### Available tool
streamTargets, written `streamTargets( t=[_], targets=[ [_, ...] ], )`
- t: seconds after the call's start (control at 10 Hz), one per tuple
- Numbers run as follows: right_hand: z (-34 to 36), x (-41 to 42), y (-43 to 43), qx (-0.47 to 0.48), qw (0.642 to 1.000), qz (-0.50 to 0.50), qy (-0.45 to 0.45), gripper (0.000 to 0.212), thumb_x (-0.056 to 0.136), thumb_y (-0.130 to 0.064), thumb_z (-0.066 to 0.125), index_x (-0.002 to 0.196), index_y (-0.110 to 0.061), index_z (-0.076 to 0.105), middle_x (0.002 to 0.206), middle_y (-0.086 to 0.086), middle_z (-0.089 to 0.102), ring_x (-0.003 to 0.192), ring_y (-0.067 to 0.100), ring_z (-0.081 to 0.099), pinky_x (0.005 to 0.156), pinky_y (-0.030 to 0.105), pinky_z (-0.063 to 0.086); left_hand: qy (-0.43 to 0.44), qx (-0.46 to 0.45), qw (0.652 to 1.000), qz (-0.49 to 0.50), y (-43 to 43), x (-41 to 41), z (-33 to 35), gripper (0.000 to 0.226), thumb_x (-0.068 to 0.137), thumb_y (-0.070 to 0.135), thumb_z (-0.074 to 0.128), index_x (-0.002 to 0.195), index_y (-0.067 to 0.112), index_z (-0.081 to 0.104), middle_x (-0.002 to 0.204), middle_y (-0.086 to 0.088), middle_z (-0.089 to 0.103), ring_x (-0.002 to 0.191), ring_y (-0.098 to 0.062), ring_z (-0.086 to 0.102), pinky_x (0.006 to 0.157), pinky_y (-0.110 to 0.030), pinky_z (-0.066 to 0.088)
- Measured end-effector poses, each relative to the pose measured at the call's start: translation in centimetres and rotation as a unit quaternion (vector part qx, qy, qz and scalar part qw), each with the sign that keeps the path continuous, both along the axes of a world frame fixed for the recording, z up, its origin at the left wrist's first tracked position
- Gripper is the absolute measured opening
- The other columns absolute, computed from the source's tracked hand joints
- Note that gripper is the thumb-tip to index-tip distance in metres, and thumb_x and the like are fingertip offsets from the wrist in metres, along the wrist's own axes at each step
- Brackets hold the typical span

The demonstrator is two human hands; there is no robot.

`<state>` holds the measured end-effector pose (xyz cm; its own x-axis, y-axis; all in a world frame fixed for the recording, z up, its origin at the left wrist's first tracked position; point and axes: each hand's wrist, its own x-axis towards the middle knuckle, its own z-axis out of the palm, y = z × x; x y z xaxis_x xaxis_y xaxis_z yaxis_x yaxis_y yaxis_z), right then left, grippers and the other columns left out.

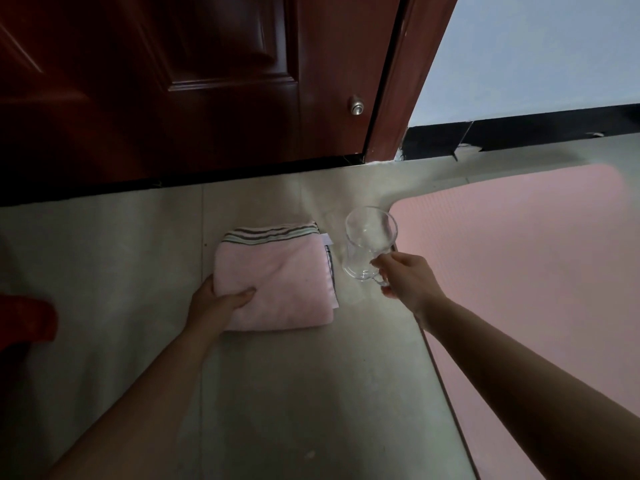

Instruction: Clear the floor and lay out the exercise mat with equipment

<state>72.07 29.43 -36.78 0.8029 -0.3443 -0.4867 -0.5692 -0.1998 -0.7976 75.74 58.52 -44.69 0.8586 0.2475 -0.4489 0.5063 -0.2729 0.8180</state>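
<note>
A folded pink towel (277,271) with a striped far edge lies on the grey floor. My left hand (216,301) grips its near left corner, thumb on top. Just right of the towel, my right hand (407,277) holds a clear glass mug (369,242) by its handle; the mug is tilted, its mouth facing up and away, its base close to the floor. A pink exercise mat (526,271) lies flat on the floor at the right, its rounded corner just behind the mug.
A dark red wooden door (173,81) with a metal knob (356,106) stands closed straight ahead, its frame meeting a white wall with black skirting (519,133) at the right. Something red (27,320) shows at the left edge. Bare grey floor (311,393) stretches toward me.
</note>
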Motion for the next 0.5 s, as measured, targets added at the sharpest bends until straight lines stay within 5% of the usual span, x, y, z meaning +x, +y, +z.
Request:
streamTargets(
  t=[0.2, 0.4, 0.5],
  targets=[
    [-0.9, -0.2, 0.2, -0.008, 1.000, 0.003, 0.009, 0.044, 0.086, -0.027, 0.059, 0.101, 0.014, 0.059, 0.076, 0.021, 0.047, 0.074, 0.023, 0.046, 0.075, 0.048, 0.053, -0.073, 0.067, 0.995, 0.016, -0.6, -1.1, -1.2, 0.067, 0.063, 0.018, 0.089, 0.122, 0.009, 0.059, 0.119, -0.011, 0.065, 0.094, -0.015, 0.058, 0.079, -0.026, 0.043],
    [-1.9, -0.5, 0.4, 0.033, 0.999, -0.028, -0.003, 0.036, 0.087, -0.025, 0.058, 0.087, 0.011, 0.062, 0.076, 0.012, 0.055, 0.073, 0.025, 0.048, 0.069, 0.037, 0.041, -0.065, 0.139, 0.988, 0.017, -0.3, -1.9, -1.5, 0.094, 0.061, 0.036, 0.088, 0.138, 0.013, 0.039, 0.135, -0.014, 0.056, 0.119, -0.031, 0.056, 0.096, -0.038, 0.046],
    [-1.5, -0.9, 0.7, 0.003, 1.000, 0.006, 0.016, 0.029, 0.088, -0.031, 0.058, 0.083, -0.004, 0.067, 0.088, 0.016, 0.067, 0.081, 0.027, 0.059, 0.081, 0.044, 0.053, -0.048, 0.183, 0.982, 0.020, -0.7, -2.4, -0.6, 0.098, 0.063, 0.038, 0.086, 0.141, 0.010, 0.035, 0.136, -0.020, 0.052, 0.124, -0.037, 0.048, 0.101, -0.045, 0.042]
  ],
)
